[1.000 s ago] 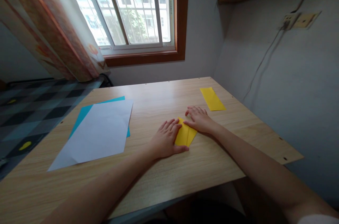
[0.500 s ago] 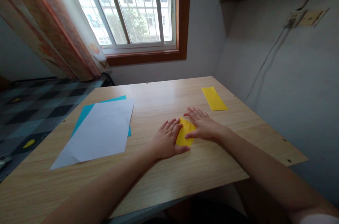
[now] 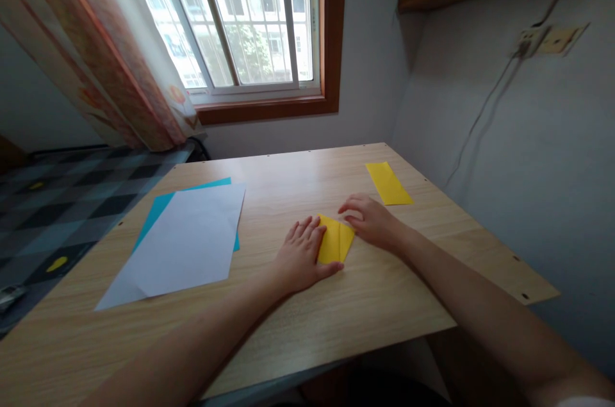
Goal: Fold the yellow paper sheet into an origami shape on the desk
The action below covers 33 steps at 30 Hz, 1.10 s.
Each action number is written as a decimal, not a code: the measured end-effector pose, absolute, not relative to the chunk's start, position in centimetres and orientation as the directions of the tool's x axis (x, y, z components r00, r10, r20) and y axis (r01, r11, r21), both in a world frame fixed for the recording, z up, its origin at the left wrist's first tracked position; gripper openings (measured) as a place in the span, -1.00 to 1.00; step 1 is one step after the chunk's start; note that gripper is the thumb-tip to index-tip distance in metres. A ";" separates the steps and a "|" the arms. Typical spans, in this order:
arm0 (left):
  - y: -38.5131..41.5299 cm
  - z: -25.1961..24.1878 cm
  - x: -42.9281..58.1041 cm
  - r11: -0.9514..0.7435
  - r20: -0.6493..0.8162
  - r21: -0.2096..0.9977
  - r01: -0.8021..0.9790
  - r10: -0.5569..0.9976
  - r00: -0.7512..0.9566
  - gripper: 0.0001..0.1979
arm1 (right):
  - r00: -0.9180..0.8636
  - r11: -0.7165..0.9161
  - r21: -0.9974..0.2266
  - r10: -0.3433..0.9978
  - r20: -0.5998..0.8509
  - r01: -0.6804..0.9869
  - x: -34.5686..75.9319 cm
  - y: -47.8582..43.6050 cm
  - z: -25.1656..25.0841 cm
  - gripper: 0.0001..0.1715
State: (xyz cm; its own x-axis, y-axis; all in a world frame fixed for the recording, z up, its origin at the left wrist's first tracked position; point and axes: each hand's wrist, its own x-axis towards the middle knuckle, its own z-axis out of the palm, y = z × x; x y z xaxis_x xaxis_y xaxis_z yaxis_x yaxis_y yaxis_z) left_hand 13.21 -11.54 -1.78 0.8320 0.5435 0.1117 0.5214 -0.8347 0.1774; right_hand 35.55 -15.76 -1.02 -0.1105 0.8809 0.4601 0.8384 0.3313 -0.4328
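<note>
A small folded piece of yellow paper (image 3: 331, 241) lies on the wooden table, with a crease running down it toward its right side. My left hand (image 3: 303, 254) rests flat over its left part, fingers spread and thumb along the lower edge. At the paper's right corner is my right hand (image 3: 369, 220), its fingers slightly curled and apart, with nothing visible in them. Whether its fingertips touch the paper I cannot tell.
A yellow paper strip (image 3: 389, 184) lies at the back right of the table (image 3: 269, 336). To the left, a white sheet (image 3: 192, 237) overlaps a blue sheet (image 3: 152, 218). A window (image 3: 250, 22) and a wall socket (image 3: 531, 41) are beyond.
My right hand has drawn off the folded paper to its right corner, uncovering the crease and right side. My left hand stays on the paper. The view has shifted slightly.
</note>
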 end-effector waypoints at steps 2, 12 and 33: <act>-11.4 -1.7 13.2 -0.828 0.098 0.180 0.530 0.551 0.828 -0.14 | -0.259 0.449 -0.476 0.874 0.412 0.757 34.9 -16.1 -0.7 -0.83; -6.0 0.9 10.3 -0.902 0.024 0.379 0.206 0.233 0.972 -0.28 | -0.364 0.512 -0.545 0.858 0.362 0.664 35.1 -15.9 -1.2 -0.81; -6.7 1.2 11.1 -0.984 0.237 0.181 0.004 0.047 0.970 -0.75 | -0.302 0.431 -0.684 0.902 0.309 0.588 36.2 -15.5 -1.4 -0.80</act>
